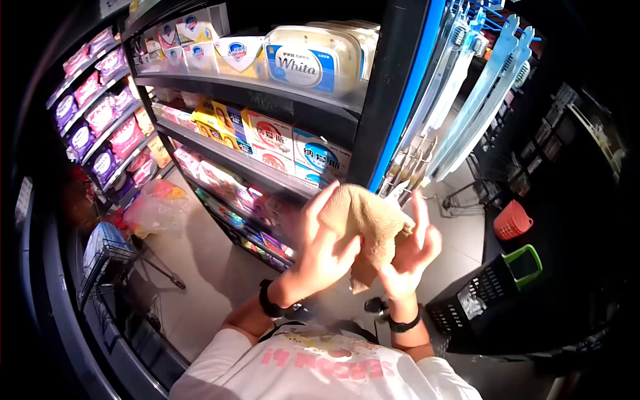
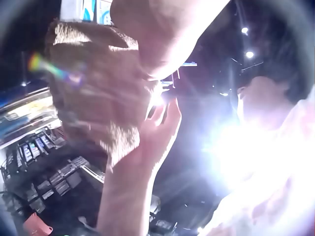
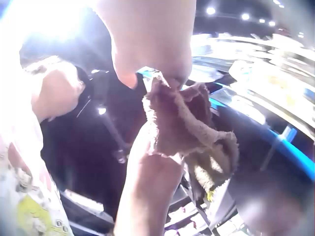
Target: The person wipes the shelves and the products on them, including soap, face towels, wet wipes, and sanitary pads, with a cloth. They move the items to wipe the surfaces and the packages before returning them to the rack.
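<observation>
A tan, fluffy cloth (image 1: pixel 370 220) is bunched between both hands in front of the shelf corner. My left hand (image 1: pixel 323 250) holds its left side, the thumb lying over the fabric. At the other side my right hand (image 1: pixel 410 260) pinches a gathered edge, its index finger pointing up. In the left wrist view the cloth (image 2: pixel 93 88) hangs beside the left hand (image 2: pixel 162 39), with the right hand (image 2: pixel 157 137) behind. The right wrist view has the crumpled cloth (image 3: pixel 182 118) below the right hand (image 3: pixel 152 39); its lower folds hang loose.
Shelves with boxed soap (image 1: pixel 270 137) and a Whita pack (image 1: pixel 310 60) stand ahead. Packaged toothbrushes (image 1: pixel 480 87) hang at the right. A black basket with a green handle (image 1: pixel 527 263) and a red basket (image 1: pixel 513 220) are lower right; a wire cart (image 1: pixel 107 257) is at left.
</observation>
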Motion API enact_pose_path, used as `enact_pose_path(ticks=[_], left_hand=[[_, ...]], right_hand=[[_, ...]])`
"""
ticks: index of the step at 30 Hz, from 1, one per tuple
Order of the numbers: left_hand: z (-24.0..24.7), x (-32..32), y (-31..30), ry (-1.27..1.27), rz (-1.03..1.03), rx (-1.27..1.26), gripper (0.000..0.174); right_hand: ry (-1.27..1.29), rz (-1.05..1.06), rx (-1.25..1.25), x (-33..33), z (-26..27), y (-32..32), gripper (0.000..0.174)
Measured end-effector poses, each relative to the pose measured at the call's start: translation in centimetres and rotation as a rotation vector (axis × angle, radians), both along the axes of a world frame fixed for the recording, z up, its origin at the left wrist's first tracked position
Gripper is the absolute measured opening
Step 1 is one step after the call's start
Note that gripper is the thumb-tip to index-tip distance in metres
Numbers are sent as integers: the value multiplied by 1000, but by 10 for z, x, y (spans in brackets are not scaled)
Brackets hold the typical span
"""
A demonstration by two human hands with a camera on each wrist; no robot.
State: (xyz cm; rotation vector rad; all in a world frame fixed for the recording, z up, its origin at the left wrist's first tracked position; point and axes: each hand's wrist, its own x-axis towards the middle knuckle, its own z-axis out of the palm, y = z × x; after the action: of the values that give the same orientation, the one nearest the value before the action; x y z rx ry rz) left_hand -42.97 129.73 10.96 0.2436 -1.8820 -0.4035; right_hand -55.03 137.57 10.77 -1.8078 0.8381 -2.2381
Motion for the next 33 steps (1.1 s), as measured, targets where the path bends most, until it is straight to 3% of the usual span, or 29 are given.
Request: enact_pose_path(ticks=[1,3,4,6,12,13,17,19,22,27,29,31,33], left_hand=[[5,-6,-3,-14,78,-72,57],[19,-22,-14,32,309,-300,57],[21,-30,-22,10,368,-245,48],[17,-43,-22,-20,519,-218,50],[-59,-64,-26,67,692,-237,48],[-44,-60,-20,80,646,-171,41],[27,-50,-32,-15,731,-310,41],[70,-47,-35,3,683,-377,26],[78,-48,-44,61,616,-437,19],[40,-55,-38,106,533,-286,34],[55,-52,-41,70,565,-356,28],[95,-49,-47,56,572,-460,16],[135,-43,-40,45,526,-442,16]], right_hand=[[397,-313,72,-11,16,0,57],[582,-624,-22,-4,39,-21,46],[523,-629,29,-4,39,-35,46],[586,-688,-8,-11,34,-44,47],[642,-636,34,-14,-15,-39,50],[646,-615,30,-13,-10,-41,50],[680,-674,-24,-7,52,-51,54],[642,-721,-70,-2,79,-55,54],[626,-763,-1,4,82,-53,55],[621,-704,41,6,45,-49,62],[646,-716,53,5,63,-46,63],[653,-796,14,5,104,-45,55],[680,-881,-98,4,133,-50,54]])
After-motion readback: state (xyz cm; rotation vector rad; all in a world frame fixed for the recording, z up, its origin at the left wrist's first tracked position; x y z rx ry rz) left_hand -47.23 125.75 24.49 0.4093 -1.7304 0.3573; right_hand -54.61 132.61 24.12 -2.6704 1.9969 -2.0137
